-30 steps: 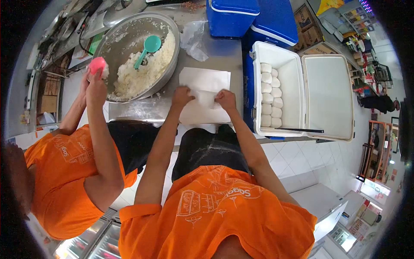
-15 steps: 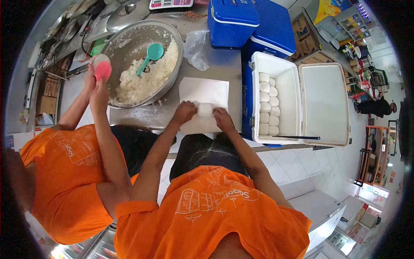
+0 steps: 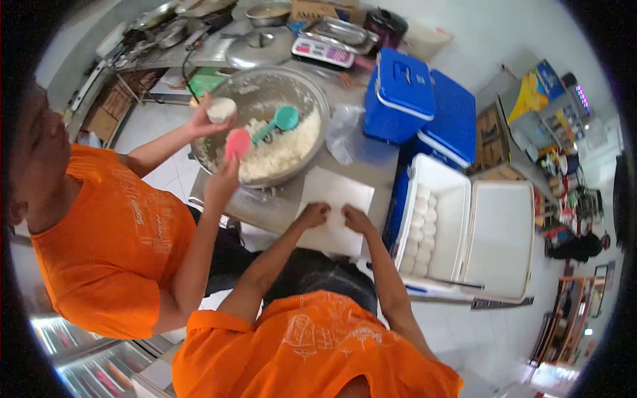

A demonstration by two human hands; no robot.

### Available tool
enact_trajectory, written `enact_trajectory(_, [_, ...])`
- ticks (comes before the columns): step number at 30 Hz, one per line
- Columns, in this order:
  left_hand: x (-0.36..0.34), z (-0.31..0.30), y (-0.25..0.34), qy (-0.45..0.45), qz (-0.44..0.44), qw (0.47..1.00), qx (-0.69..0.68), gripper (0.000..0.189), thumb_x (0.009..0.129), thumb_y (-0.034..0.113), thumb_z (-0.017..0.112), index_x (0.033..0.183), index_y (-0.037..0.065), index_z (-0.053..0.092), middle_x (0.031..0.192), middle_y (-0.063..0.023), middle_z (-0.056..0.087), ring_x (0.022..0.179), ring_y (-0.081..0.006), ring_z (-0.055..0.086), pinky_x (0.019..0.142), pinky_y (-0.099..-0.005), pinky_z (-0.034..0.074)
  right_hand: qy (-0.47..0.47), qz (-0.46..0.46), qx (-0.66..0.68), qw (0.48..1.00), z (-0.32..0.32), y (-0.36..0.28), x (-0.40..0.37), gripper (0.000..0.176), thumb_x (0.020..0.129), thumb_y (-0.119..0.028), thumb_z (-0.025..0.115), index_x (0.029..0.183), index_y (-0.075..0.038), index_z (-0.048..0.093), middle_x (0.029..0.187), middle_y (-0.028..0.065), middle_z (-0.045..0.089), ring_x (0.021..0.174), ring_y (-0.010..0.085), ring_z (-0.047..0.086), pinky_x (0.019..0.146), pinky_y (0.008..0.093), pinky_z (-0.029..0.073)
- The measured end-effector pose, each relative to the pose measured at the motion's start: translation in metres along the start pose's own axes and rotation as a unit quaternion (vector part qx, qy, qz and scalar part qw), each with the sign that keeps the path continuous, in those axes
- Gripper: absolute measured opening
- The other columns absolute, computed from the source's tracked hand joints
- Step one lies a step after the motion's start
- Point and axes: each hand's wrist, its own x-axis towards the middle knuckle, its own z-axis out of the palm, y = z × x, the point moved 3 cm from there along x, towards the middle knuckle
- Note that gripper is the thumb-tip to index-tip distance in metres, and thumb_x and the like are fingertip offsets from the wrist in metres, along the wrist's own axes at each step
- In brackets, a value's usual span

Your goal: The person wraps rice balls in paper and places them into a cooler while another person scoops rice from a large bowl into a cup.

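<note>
- At the far left a co-worker in an orange shirt [image 3: 113, 219] stands beside me. One of their hands holds up a small white lump [image 3: 221, 109], and the other holds a pink mould [image 3: 237, 143] just below it.
- Both of these are at the rim of the big metal bowl [image 3: 312, 99], which has white rice [image 3: 282, 151] heaped in it and a teal scoop [image 3: 284, 119] stuck into the heap.
- My left hand [image 3: 314, 214] rests on the white paper sheet [image 3: 338, 189], fingers curled under. I cannot tell whether they pinch anything.
- The sheet lies flat on the steel counter [image 3: 265, 212], near its front edge and just right of the bowl.
- My right hand [image 3: 357, 219] sits close beside the left on the same sheet, knuckles up and fingers bent in. Its grip is hidden too.
- A crumpled clear bag [image 3: 344, 136] lies behind the sheet.
- Two blue coolers [image 3: 406, 93] stand shut behind that.
- At the right a white cooler [image 3: 458, 219] stands open, with white wrapped parcels [image 3: 418, 232] stacked along its left wall.
</note>
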Motion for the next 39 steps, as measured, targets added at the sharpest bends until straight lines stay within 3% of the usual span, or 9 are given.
enact_trajectory(2, [-0.031,-0.009,0.016,-0.102,-0.25,0.922,-0.279,0.029,0.081,0.006,0.061,0.109,0.0,0.068,0.095,-0.0121,0.069,0.083,-0.0208,0.067,0.076,-0.0341,0.055,0.002,-0.012,-0.053,0.998,-0.006,-0.035,-0.027,0.026,0.077,-0.002,0.063,0.102,-0.005,0.054,0.085,0.006,0.06,0.078,0.0182,0.058,0.074,0.0347,0.05])
enact_trajectory(4, [-0.057,0.013,0.008,-0.14,-0.236,0.906,-0.323,0.034,0.083,0.007,0.06,0.115,-0.002,0.065,0.095,-0.0116,0.069,0.079,-0.0227,0.067,0.073,-0.0343,0.055,0.056,0.105,0.312,0.943,-0.001,-0.069,-0.063,0.03,0.08,-0.003,0.062,0.109,-0.003,0.057,0.092,0.0119,0.066,0.076,0.0205,0.062,0.072,0.0348,0.053])
enact_trajectory(9, [-0.086,0.024,0.083,-0.09,-0.272,0.686,-0.668,0.036,0.087,0.004,0.06,0.122,-0.001,0.059,0.108,-0.0095,0.066,0.093,-0.0189,0.063,0.079,-0.0316,0.053,0.14,0.233,0.374,0.887,-0.013,-0.096,-0.116,0.028,0.082,0.001,0.062,0.11,-0.001,0.062,0.095,0.0096,0.067,0.078,0.0146,0.064,0.069,0.0299,0.054])
enact_trajectory(15, [-0.042,0.021,0.166,-0.035,-0.087,0.968,-0.233,0.038,0.093,0.036,0.058,0.102,0.0,0.065,0.09,-0.0074,0.064,0.086,-0.0178,0.06,0.078,-0.0325,0.049,0.383,0.182,0.051,0.904,-0.066,-0.08,-0.164,0.021,0.085,-0.004,0.063,0.105,-0.002,0.069,0.085,0.0021,0.069,0.074,0.0085,0.061,0.064,0.0258,0.05])
enact_trajectory(20, [0.0,0.005,0.299,0.171,-0.207,0.869,-0.415,0.05,0.092,0.04,0.066,0.094,-0.01,0.065,0.077,-0.01,0.065,0.069,-0.0151,0.057,0.065,-0.0309,0.047,0.322,0.144,0.485,0.8,-0.137,-0.125,-0.188,0.036,0.091,-0.014,0.067,0.125,-0.007,0.059,0.102,0.0069,0.067,0.089,0.0114,0.061,0.078,0.0269,0.05])
enact_trajectory(28, [0.059,0.087,0.348,0.252,-0.152,0.842,-0.452,0.021,0.092,0.023,0.066,0.095,0.003,0.062,0.088,-0.0038,0.06,0.079,-0.0114,0.054,0.069,-0.0269,0.045,0.373,0.103,0.36,0.849,-0.18,-0.026,-0.198,0.041,0.092,-0.002,0.056,0.131,-0.013,0.05,0.097,0.0027,0.059,0.093,0.0115,0.057,0.077,0.0273,0.047])
enact_trajectory(31, [0.082,0.112,0.37,0.258,-0.21,0.765,-0.552,0.018,0.096,0.021,0.059,0.105,0.006,0.056,0.101,-0.0046,0.056,0.088,-0.0129,0.053,0.078,-0.0261,0.043,0.353,0.156,0.67,0.634,-0.19,-0.051,-0.203,0.056,0.096,-0.02,0.064,0.143,-0.006,0.037,0.123,0.0087,0.054,0.107,0.0164,0.056,0.087,0.0264,0.047])
enact_trajectory(37, [0.116,0.135,0.395,0.311,-0.269,0.701,-0.583,0.042,0.1,0.03,0.055,0.131,0.005,0.041,0.129,-0.0091,0.044,0.118,-0.0206,0.043,0.099,-0.0333,0.036,0.355,0.191,0.411,0.818,-0.236,0.072,-0.18,0.063,0.09,-0.026,0.071,0.134,0.001,0.038,0.111,0.013,0.061,0.1,0.0171,0.059,0.083,0.0308,0.049])
enact_trajectory(39, [0.097,0.119,0.394,0.265,-0.216,0.809,-0.478,0.04,0.099,0.025,0.057,0.131,0.004,0.044,0.125,-0.0085,0.048,0.11,-0.0183,0.049,0.094,-0.0326,0.04,0.413,0.213,0.352,0.812,-0.26,0.156,-0.156,0.038,0.089,-0.027,0.073,0.105,0.002,0.054,0.084,0.0041,0.056,0.076,0.0129,0.056,0.069,0.0275,0.049])
